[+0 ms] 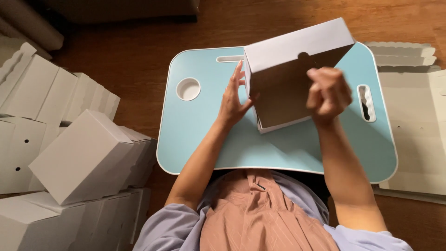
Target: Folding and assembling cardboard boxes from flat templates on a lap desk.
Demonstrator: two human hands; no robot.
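- Nearest the camera, bottom centre of the frame: the person's torso in a pinkish-brown top over lilac sleeves, both forearms reaching up toward the middle.
- Light blue lap surface (195,135) with a white rim spans the centre; a round cup recess (188,89) sits at its upper left, a wavy slot (366,103) at its right edge.
- White cardboard box (290,74) stands tilted on the surface, upper centre-right, its lower edge resting on the blue top, its brown inner face and a half-round notch turned toward the camera.
- Left hand (233,99): opened flat, fingers stretched, palm pressed against the box's left side wall. It braces rather than grips.
- Right hand (328,93): curled into a loose fist in front of the box's right part, motion-blurred. Whether it pinches a flap or only touches the board, I cannot tell.
- Risk, as I judge it: the box balances on one edge with only a flat palm steadying it, so a push from the right hand could slide or tip it toward the surface's far edge.
- Second risk: pressure on the thin board could crease a wall.
- Left of the frame: a pile of finished white boxes (81,155) on the wooden floor (134,56), the top one lying skewed.
- Right edge: a stack of flat unfolded blanks (416,125), with more scallop-edged ones behind.
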